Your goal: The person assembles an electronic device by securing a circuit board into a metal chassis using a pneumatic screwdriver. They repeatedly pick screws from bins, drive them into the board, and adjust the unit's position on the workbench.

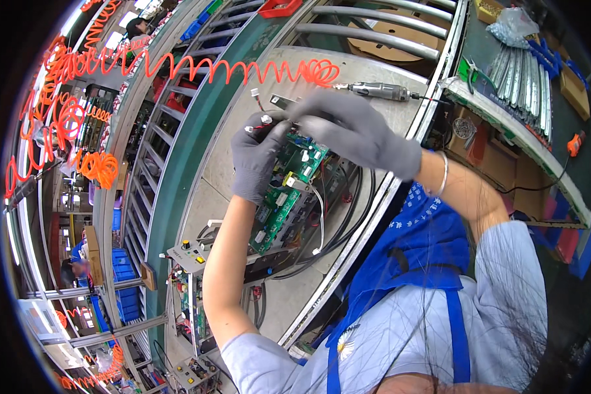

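Observation:
Both my hands wear grey gloves and meet over the far end of an open electronic unit with a green circuit board (276,220). My left hand (251,161) is closed around thin wires, with small white plugs (266,120) sticking out between its fingers. Reaching across from the right, my right hand (361,131) has its fingertips pinched together beside the left fingers. Whatever is in that pinch is hidden. A loose white cable (320,217) hangs along the near side of the board. Just beyond the hands lies a grey air screwdriver (377,90).
A red coiled air hose (223,71) stretches across the far side to the screwdriver. Rollers (374,41) run behind the metal work surface (230,125). Black cables (348,226) curve right of the unit. Another unit (194,256) stands at left. Pliers (476,75) and metal strips (522,85) lie at right.

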Demonstrator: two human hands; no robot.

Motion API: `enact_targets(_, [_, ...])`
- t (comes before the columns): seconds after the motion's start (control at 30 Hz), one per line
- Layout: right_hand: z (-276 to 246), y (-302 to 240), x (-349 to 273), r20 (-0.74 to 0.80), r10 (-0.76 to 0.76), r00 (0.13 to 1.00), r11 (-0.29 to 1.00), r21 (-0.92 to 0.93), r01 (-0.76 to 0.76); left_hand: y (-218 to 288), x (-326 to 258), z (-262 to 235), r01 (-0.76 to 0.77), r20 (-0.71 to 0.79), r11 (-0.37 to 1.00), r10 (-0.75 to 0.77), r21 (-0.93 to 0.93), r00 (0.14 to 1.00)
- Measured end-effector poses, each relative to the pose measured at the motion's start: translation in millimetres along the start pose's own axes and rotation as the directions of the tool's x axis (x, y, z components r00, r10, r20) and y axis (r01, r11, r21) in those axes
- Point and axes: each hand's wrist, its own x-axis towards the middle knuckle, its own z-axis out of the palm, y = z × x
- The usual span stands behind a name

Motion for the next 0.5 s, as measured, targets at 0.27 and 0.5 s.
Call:
enact_targets(0.27, [46.5, 65.2, -96.9, -0.153, 0.061, 0.986, 0.816, -0.561, -0.137, 13.3, -1.1, 1.6, -0.021, 0.035, 1.0, 0.021, 0.001, 0.999])
enact_targets(0.5, [57.6, 78.1, -97.6, -0.175, -0.068, 0.982, 0.767, -0.639, -0.061, 14.7, -1.6, 1.2, -0.014, 0.033, 1.0, 0.013, 0.016, 0.999])
